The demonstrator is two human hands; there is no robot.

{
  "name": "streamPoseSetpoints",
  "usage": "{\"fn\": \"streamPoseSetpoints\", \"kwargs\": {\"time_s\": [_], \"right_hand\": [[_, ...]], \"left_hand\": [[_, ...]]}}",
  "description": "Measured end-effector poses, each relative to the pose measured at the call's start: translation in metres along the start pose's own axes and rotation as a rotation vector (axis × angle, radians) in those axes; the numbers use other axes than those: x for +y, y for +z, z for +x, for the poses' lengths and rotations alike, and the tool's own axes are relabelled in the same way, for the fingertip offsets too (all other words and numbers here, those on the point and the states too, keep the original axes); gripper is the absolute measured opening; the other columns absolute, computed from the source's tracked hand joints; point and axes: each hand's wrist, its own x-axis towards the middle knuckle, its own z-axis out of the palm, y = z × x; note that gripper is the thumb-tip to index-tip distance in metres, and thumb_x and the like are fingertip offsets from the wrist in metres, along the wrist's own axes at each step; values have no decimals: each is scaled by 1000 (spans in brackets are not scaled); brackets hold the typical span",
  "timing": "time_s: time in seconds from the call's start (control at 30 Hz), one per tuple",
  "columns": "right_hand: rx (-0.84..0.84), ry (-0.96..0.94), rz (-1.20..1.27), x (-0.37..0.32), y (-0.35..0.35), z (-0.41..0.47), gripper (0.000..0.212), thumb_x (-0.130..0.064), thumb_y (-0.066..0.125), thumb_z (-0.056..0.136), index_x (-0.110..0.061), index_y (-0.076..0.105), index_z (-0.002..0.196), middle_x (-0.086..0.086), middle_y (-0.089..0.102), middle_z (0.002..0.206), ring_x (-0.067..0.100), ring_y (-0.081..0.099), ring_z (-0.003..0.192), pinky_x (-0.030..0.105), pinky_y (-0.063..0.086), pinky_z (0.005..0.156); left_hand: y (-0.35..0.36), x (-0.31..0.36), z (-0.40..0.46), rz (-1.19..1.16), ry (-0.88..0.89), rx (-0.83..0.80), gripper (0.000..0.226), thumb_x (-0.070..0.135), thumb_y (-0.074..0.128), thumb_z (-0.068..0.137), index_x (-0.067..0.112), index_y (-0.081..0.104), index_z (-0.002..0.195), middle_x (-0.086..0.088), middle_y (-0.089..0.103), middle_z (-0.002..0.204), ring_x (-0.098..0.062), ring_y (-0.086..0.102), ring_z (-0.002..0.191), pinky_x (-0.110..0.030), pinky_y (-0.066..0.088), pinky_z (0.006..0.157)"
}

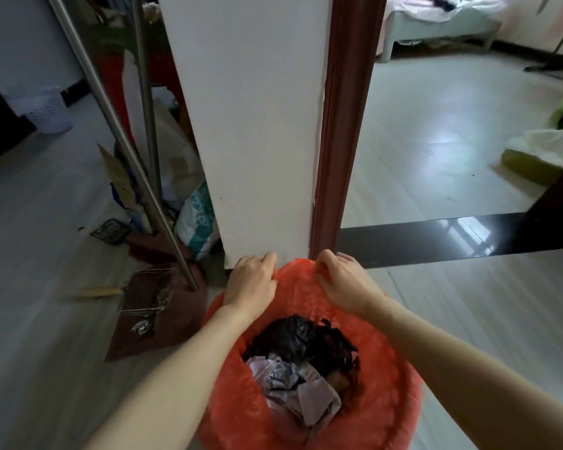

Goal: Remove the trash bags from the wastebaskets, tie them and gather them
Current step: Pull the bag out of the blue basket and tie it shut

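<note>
- Red trash bag [384, 401] lines the wastebasket; left hand [252, 280] and right hand [346, 284] each grip its far rim, fingers pinching the plastic.
- Step in hand: freeing the bag; next, I judge, gather the rim and lift.

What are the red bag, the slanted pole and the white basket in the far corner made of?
The red bag looks like thin plastic film: crinkled, slightly translucent, bunching where the left hand and right hand pinch its rim. The slanted pole seems polished metal, grey with a long highlight. The white basket is probably moulded plastic, given its regular lattice holes.
</note>
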Motion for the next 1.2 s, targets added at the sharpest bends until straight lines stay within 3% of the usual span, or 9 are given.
{"fn": "streamPoseSetpoints", "kwargs": {"time_s": [0.13,0.3,0.47,0.53,0.73,0.8,0.87,0.97,1.2], "right_hand": [[-173,-24,-281,6,-22,-15,43,-29,45,87,-14,40,127,7,63,114,27,56,111,37,35,96],[-250,129,-528,33,-44,-56,34,-36,41,87,-22,54,115,1,54,116,21,48,112,36,38,88],[-206,183,-335,36,-47,-117,33,-32,43,85,-18,56,113,0,55,129,20,31,137,42,19,113],[-127,299,-176,31,-46,-135,26,-25,50,86,-14,55,108,8,60,122,26,39,133,47,15,116],[-93,667,299,2,-38,-186,45,-32,56,89,-8,49,126,16,60,118,28,56,102,30,39,82],[-107,724,339,-7,-29,-198,37,-33,55,89,-4,57,111,16,63,106,29,57,92,31,42,76],[-77,739,336,-13,-19,-204,36,-33,51,91,0,60,102,16,56,101,33,53,102,36,42,83],[-46,735,334,-19,-7,-211,39,-34,44,94,1,54,109,16,51,108,32,49,104,38,40,87],[10,727,514,-21,2,-175,25,-29,42,95,-4,45,92,10,53,81,26,52,77,39,43,69]], "left_hand": [[-18,-6,-11,131,-30,-180,33,30,57,86,14,46,112,-8,64,115,-35,61,104,-39,47,81],[-43,-33,-40,285,-115,-315,23,34,48,87,23,58,106,-1,61,117,-29,58,110,-36,45,85],[-53,-34,-93,214,-200,-266,20,30,51,83,18,61,95,-2,62,107,-25,55,107,-36,48,84],[-50,-30,-113,201,-250,-247,24,34,53,83,16,59,97,-3,61,110,-24,50,110,-37,46,88],[-44,-13,-168,67,-487,-196,57,53,54,82,16,39,123,-12,64,115,-26,50,121,-44,17,111],[-44,-3,-183,-180,-575,-215,63,43,59,83,13,33,132,-19,58,124,-33,50,120,-40,30,105],[-39,5,-191,-323,-612,-188,63,33,60,86,9,31,137,-21,52,132,-37,48,122,-38,37,98],[-28,11,-196,-334,-612,-132,62,27,53,91,5,26,142,-21,45,140,-36,43,128,-38,35,103],[-20,-5,-168,-355,-632,-40,52,17,46,95,-2,29,140,-27,45,137,-38,45,126,-40,36,102]]}}
